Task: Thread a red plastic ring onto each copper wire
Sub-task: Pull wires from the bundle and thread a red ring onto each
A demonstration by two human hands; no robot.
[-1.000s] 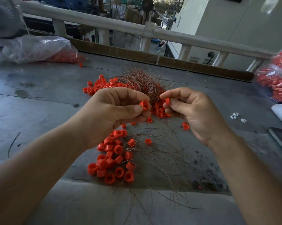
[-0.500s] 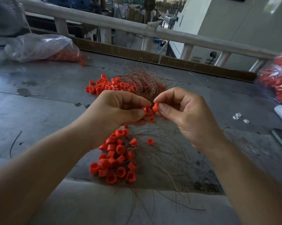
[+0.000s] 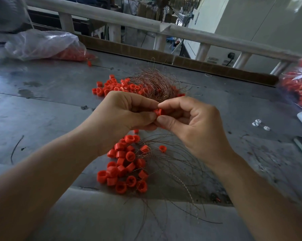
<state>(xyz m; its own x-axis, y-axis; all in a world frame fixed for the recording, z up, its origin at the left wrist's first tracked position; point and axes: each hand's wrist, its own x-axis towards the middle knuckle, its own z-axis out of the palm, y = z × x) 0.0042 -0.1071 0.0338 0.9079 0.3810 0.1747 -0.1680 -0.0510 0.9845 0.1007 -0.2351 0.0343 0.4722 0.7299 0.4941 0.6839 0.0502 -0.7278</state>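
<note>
A single red ring (image 3: 159,112) sits at the center of the frame, pinched between the fingertips of both hands above the desk (image 3: 42,110). The left hand (image 3: 124,115) grips it with curled fingers and thumb; the right hand (image 3: 193,126) pinches it from the other side between thumb and forefinger. A second ago the hands were apart, each holding its own red piece; now they have closed together and their fingertips touch. Whether a wire runs through the ring cannot be made out.

Just beyond the hands lies a tangled nest of copper wires (image 3: 153,84), with a far heap of rings (image 3: 112,86) to its left. Below the hands, loose wire strands (image 3: 173,164) fan toward the lower edge beside a near heap of rings (image 3: 127,169). A clear plastic bag (image 3: 42,44) of red pieces rests at upper left, and another bag (image 3: 298,84) at the right edge.
</note>
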